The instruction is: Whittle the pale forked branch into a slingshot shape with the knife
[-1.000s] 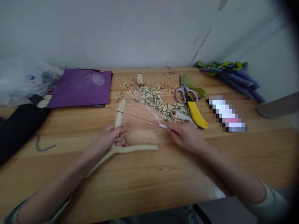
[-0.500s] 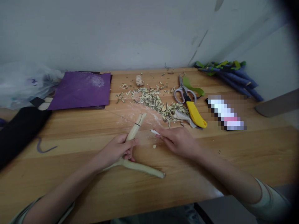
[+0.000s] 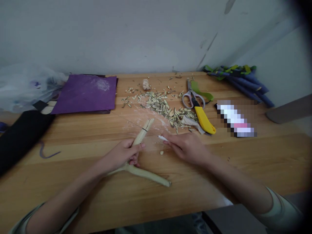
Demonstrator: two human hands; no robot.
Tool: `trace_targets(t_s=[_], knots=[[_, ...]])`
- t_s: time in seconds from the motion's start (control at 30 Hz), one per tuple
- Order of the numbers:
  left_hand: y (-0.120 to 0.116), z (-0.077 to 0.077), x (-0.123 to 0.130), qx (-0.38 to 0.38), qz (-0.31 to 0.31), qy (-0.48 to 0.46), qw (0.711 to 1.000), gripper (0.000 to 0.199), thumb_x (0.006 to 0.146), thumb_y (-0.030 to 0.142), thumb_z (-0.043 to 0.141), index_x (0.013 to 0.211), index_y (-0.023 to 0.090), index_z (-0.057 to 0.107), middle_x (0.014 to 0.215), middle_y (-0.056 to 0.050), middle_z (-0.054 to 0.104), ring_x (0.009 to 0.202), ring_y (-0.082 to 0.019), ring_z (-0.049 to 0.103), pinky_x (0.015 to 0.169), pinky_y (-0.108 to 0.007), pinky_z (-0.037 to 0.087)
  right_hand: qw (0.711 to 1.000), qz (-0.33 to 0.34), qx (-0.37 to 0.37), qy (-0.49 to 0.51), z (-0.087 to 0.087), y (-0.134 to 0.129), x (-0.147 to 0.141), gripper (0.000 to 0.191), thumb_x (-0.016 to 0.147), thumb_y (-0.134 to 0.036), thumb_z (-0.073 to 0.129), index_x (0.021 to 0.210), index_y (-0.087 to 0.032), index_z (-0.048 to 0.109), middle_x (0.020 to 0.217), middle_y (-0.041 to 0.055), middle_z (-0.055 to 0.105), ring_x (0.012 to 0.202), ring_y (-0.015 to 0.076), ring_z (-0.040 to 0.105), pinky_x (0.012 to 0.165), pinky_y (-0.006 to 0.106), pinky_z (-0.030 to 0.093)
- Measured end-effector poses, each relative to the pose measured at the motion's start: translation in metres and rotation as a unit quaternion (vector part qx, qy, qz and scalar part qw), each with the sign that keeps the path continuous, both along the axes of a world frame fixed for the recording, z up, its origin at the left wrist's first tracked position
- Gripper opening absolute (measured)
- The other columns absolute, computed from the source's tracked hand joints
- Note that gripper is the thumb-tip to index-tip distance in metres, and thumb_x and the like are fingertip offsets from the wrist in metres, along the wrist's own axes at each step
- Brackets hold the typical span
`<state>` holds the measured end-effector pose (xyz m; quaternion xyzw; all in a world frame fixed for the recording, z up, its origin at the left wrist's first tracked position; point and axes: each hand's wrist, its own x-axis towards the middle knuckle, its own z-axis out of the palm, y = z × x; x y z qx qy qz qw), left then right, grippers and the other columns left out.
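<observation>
My left hand (image 3: 128, 154) is wrapped round one arm of a peeled, pale forked branch (image 3: 148, 175). A thin dark band circles that arm near its upper end, which shows a crack. The other thick arm points right, close above the table. To the right, my right hand (image 3: 186, 146) pinches a small white tube-like piece (image 3: 162, 138), its tip pointing left at the branch but apart from it. A small pale crumb (image 3: 161, 152) lies between the hands.
Wood shavings (image 3: 161, 105) are heaped behind the hands. Scissors (image 3: 192, 96) and a yellow-handled tool (image 3: 205, 120) lie right of them, near a phone (image 3: 235, 118). Purple sheets (image 3: 85, 94) and a plastic bag (image 3: 26, 86) are at left, bundled sticks (image 3: 246, 81) at back right.
</observation>
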<state>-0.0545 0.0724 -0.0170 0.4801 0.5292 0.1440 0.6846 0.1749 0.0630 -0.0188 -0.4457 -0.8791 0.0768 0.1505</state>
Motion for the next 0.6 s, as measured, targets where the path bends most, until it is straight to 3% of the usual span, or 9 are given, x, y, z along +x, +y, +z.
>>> trace_targets(t_s=[0.2, 0.33, 0.6], knots=[[0.0, -0.002, -0.001, 0.024, -0.011, 0.015, 1.0, 0.034, 0.07, 0.046, 0.054, 0.058, 0.02, 0.035, 0.04, 0.01, 0.036, 0.037, -0.007, 0.038, 0.051, -0.026, 0.044, 1.0, 0.011, 0.005, 0.029, -0.006, 0.0, 0.0, 0.032, 0.088, -0.028, 0.036, 0.11, -0.016, 0.058, 0.069, 0.004, 0.067, 0.051, 0.011, 0.055, 0.05, 0.023, 0.033], [-0.001, 0.0, -0.002, 0.013, -0.018, -0.004, 1.0, 0.034, 0.071, 0.046, 0.053, 0.057, 0.02, 0.036, 0.041, 0.009, 0.036, 0.038, -0.007, 0.038, 0.051, -0.026, 0.045, 0.997, -0.006, 0.069, 0.034, -0.012, -0.002, -0.002, 0.031, 0.088, -0.027, 0.036, 0.103, -0.015, 0.06, 0.063, 0.003, 0.064, 0.05, 0.0111, 0.052, 0.049, 0.024, 0.032], [-0.011, 0.008, 0.008, -0.047, 0.004, -0.13, 0.99, 0.04, 0.075, 0.044, 0.051, 0.05, 0.019, 0.034, 0.04, 0.01, 0.027, 0.037, -0.005, 0.031, 0.057, -0.029, 0.048, 0.987, -0.058, 0.146, 0.034, -0.013, -0.009, -0.013, 0.027, 0.088, -0.026, 0.036, 0.097, -0.02, 0.061, 0.055, 0.0005, 0.059, 0.049, 0.0109, 0.05, 0.049, 0.023, 0.032]])
